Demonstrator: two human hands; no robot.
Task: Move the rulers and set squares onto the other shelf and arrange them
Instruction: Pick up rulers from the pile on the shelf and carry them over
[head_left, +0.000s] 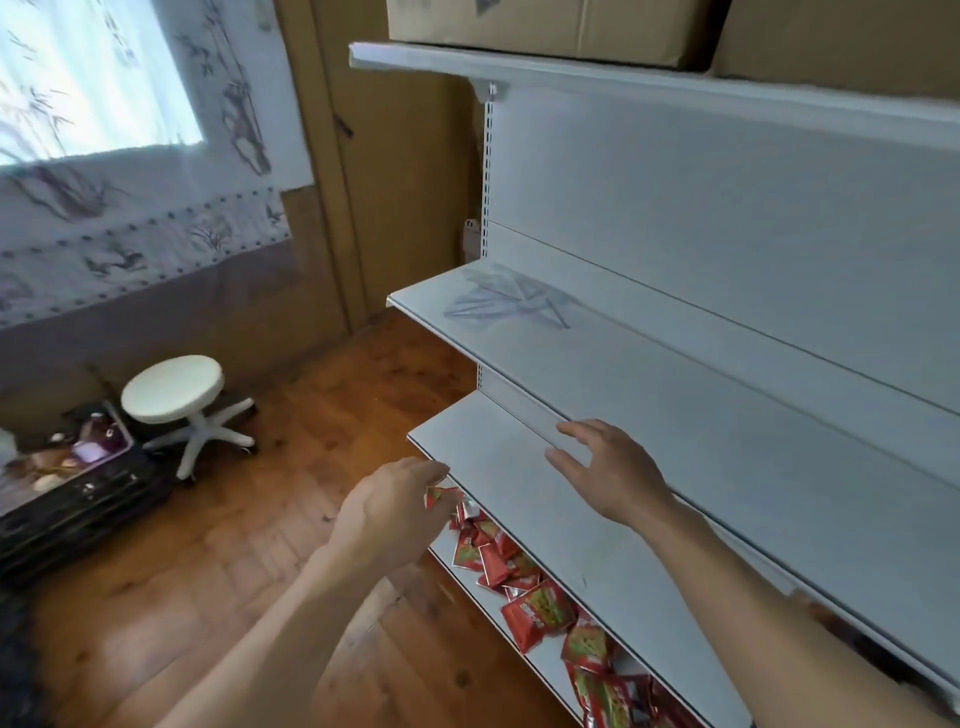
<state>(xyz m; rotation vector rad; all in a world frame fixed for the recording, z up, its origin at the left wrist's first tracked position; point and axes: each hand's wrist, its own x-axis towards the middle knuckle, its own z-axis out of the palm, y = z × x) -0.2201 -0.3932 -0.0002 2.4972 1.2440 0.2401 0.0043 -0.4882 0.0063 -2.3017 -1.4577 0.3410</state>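
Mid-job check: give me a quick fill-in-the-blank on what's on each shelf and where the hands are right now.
1. The clear rulers and set squares lie at the ____ end of the middle shelf.
2. The bottom shelf holds ____ snack packets.
3. Above the top shelf sit cardboard ____.
4. The left hand and the right hand are both ____, holding nothing.

Missing words: left; red; boxes; empty

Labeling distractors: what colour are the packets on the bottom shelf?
Red, with green-yellow print; packets, head view.
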